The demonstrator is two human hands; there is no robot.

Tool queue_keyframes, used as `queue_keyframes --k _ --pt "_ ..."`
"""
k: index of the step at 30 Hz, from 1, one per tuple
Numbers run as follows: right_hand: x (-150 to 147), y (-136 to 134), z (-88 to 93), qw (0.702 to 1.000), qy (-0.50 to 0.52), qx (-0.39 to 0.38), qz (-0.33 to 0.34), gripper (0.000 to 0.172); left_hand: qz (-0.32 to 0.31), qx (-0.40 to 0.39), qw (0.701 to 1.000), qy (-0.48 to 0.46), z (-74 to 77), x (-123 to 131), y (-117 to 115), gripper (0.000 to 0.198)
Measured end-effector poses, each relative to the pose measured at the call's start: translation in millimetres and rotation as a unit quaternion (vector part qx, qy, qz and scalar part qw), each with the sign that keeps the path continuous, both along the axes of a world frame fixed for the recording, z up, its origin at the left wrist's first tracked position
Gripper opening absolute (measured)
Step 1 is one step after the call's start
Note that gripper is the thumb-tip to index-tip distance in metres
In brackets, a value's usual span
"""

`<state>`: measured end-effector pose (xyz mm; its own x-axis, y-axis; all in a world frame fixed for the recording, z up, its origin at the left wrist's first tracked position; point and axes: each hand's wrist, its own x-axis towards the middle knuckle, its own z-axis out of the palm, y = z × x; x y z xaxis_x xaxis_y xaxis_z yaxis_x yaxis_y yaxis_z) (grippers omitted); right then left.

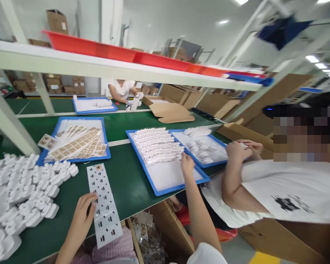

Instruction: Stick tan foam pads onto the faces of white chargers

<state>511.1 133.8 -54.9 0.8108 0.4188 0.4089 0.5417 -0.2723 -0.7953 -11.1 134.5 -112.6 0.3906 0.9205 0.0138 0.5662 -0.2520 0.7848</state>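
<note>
Fingers of the left hand (81,218) lie spread on a punched white strip (106,220), right of a heap of white plugs (24,194). Right-hand fingers (186,161), pressed together, touch a blue tray (178,186) of stacked white pieces (158,146); any pinch is unclear.

On the workbench (126,183): plug adapters (19,194) heaped at 9 o'clock, a perforated sheet (103,205) just beside them, a tray of card strips (74,160) at 11, 2 more trays (181,185) at 1!
</note>
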Motion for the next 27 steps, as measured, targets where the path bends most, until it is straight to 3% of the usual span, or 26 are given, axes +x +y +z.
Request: queue_keyframes --k 3,4,6,9,11,13,16,20,27 --pt "-41 1 6.2 0.998 -0.01 0.012 0.059 0.052 -0.049 0.06 0.994 0.077 24.0 9 18 0.041" --pt "-62 5 5.9 0.994 -0.009 0.01 0.109 0.054 -0.072 0.065 0.988 0.12 31.1 15 28 0.045" --pt "-111 18 1.2 0.968 -0.003 -0.01 0.249 0.048 -0.061 0.063 0.986 0.143 39.6 30 56 0.05" --pt "-194 47 -14.0 0.895 -0.001 -0.05 0.443 0.036 -0.027 0.073 0.983 0.165 37.0 48 95 0.056" --pt "-242 70 -26.7 0.857 -0.009 -0.07 0.51 0.029 -0.011 0.084 0.982 0.172 29.4 55 111 0.057" --pt "-274 90 -39.0 0.844 -0.018 -0.08 0.53 0.026 -0.002 0.096 0.98 0.173 21.6 55 116 0.056" --pt "-296 111 -52.9 0.853 -0.026 -0.086 0.515 0.028 0.01 0.107 0.979 0.172 12.7 51 114 0.051" --pt "-297 117 -62.2 0.855 -0.012 -0.102 0.509 0.029 0.021 0.109 0.981 0.156 6.8 50 112 0.04" --pt "-289 120 -63.8 0.843 0.04 -0.131 0.521 0.025 0.015 0.109 0.991 0.072 13.0 55 103 0.033"
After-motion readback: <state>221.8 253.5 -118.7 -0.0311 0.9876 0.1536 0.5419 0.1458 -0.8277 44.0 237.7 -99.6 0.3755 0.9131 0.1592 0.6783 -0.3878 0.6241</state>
